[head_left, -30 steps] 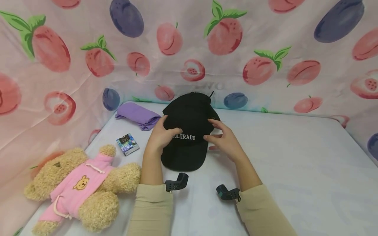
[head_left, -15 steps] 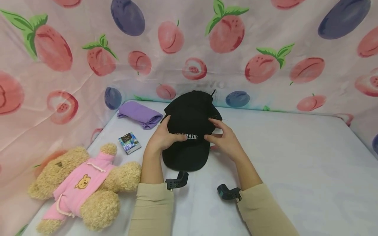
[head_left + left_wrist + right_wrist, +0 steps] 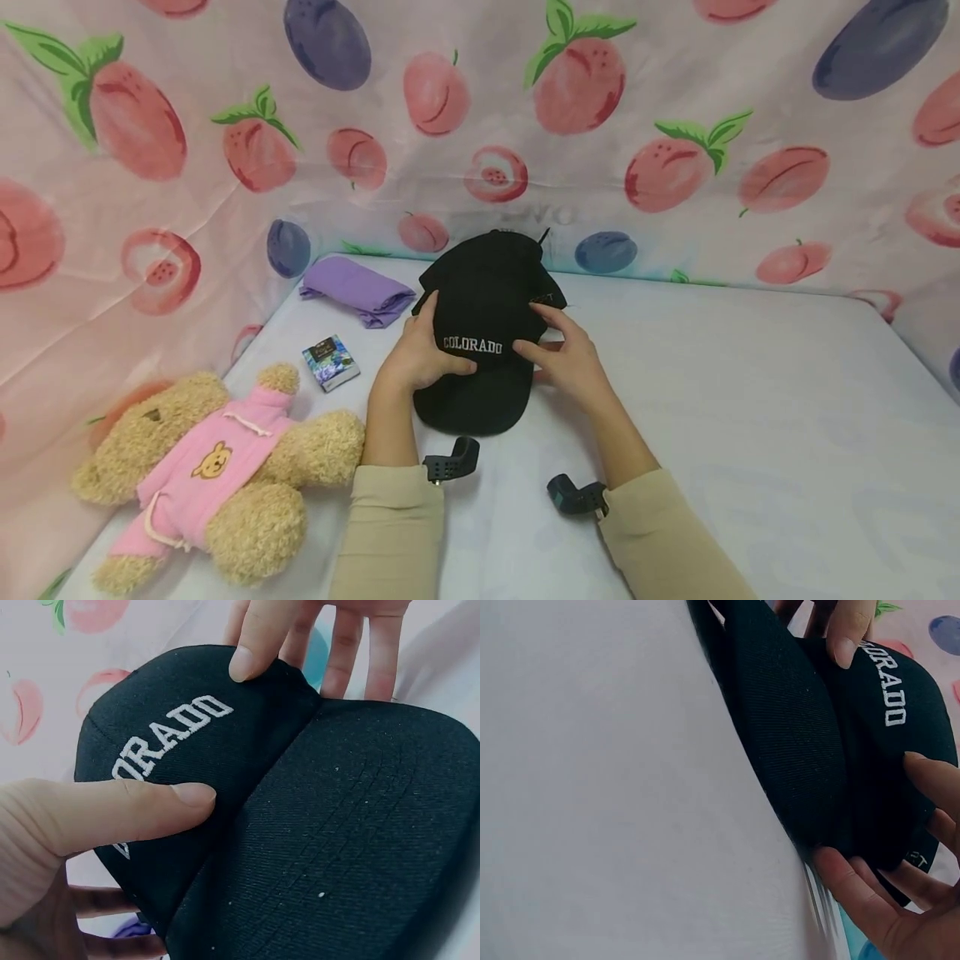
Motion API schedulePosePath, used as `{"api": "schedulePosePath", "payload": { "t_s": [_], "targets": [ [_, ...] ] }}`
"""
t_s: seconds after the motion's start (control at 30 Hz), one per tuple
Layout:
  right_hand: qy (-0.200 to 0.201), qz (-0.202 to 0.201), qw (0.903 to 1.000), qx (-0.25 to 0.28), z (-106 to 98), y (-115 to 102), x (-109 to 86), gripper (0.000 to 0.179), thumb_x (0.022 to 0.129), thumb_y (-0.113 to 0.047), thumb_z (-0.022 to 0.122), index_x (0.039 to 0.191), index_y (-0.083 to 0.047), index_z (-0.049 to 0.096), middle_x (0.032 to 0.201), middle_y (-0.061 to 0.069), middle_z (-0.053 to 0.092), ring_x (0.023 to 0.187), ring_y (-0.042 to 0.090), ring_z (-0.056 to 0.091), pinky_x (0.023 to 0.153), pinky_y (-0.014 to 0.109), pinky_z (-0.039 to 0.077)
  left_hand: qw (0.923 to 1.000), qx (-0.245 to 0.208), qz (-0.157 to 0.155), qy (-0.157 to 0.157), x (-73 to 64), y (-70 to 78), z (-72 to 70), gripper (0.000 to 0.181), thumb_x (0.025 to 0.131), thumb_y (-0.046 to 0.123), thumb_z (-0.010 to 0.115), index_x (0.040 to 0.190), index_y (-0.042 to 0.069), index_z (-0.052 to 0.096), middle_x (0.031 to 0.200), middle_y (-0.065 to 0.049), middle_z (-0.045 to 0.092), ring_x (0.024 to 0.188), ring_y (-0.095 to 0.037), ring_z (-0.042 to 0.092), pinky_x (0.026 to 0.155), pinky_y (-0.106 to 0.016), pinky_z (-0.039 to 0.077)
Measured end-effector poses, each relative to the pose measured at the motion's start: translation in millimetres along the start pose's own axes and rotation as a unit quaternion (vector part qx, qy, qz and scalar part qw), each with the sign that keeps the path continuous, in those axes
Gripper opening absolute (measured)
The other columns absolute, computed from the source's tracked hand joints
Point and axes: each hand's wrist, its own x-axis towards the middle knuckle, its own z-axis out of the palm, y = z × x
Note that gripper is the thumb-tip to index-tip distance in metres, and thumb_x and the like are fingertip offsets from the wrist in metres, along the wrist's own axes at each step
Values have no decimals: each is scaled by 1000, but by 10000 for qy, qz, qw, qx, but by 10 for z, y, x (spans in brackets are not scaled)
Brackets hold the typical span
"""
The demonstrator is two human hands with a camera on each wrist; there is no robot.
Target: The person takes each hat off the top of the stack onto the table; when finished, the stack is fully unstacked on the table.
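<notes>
A black baseball cap stands crown-up at the back middle of the table, its brim towards me. White "COLORADO" lettering runs across its front. My left hand grips the cap's left side, thumb on the front just under the lettering, other fingers behind the edge. On the opposite side my right hand pinches it, thumb beside the last letters and several fingers at the side and behind. In the left wrist view the left thumb lies flat over part of the lettering, near the brim seam.
At the left lies a teddy bear in a pink hoodie. A small book-like block with a blue floral cover and a folded purple cloth lie between bear and cap. Fruit-printed fabric hangs behind the white table.
My left thumb has slid down from across the lettering to below it, uncovering the word. The right hand and the cap have hardly moved.
</notes>
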Motion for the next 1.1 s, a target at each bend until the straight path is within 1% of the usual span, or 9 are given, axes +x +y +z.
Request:
{"api": "schedulePosePath", "payload": {
  "t_s": [0.13,0.23,0.4,0.53,0.63,0.83,0.97,1.1],
  "targets": [
    [94,4,10000,-33,2,-9,3,67,94,-28,77,155,-28,47,161,12,41,126,34,64,81,42,64,10000,57,32,66,2,-5,-13,125,77,23,90,168,22,5,168,-26,18,153,-44,28,122,-61,29],
    [145,-27,9999,-19,0,-33,-8,67,94,-28,77,155,-28,48,159,12,43,123,33,66,81,42,64,9999,66,64,108,-1,7,-29,125,77,23,90,168,22,5,170,-24,15,155,-42,24,123,-61,27],
    [218,-98,9997,55,-11,-68,-30,66,95,-28,76,154,-28,48,159,12,43,119,32,67,80,43,64,9996,11,200,190,-10,34,-48,123,78,22,89,168,18,6,172,-21,14,158,-39,18,125,-59,23],
    [235,-101,9995,186,-31,-89,-37,66,95,-25,76,154,-26,48,159,13,42,118,33,68,79,44,64,9993,-11,278,256,-17,68,-55,120,79,22,88,168,14,8,171,-21,18,158,-38,19,125,-59,23],
    [257,-77,9993,248,-46,-107,-33,66,95,-25,76,154,-26,48,159,13,42,117,33,67,78,44,64,9992,-22,271,308,-30,95,-64,118,79,22,88,167,14,10,171,-20,20,157,-38,22,125,-59,24],
    [296,-34,9990,333,-74,-150,-27,67,94,-25,77,155,-27,48,160,11,41,118,33,65,79,44,64,9989,-106,225,398,-69,156,-93,114,80,24,88,167,16,15,170,-19,24,156,-38,25,124,-59,26],
    [297,-14,9988,397,-89,-160,-28,68,94,-25,77,155,-27,47,160,10,42,120,33,65,80,45,64,9988,-74,195,442,-106,206,-111,111,81,25,87,166,18,16,169,-19,25,156,-39,26,124,-60,27],
    [332,-91,9988,343,-113,-175,-38,69,94,-28,77,156,-28,46,159,10,43,122,33,65,82,45,63,9986,-45,199,484,-138,253,-126,111,82,26,87,167,20,16,169,-19,26,155,-38,27,123,-60,28]
  ]
}}
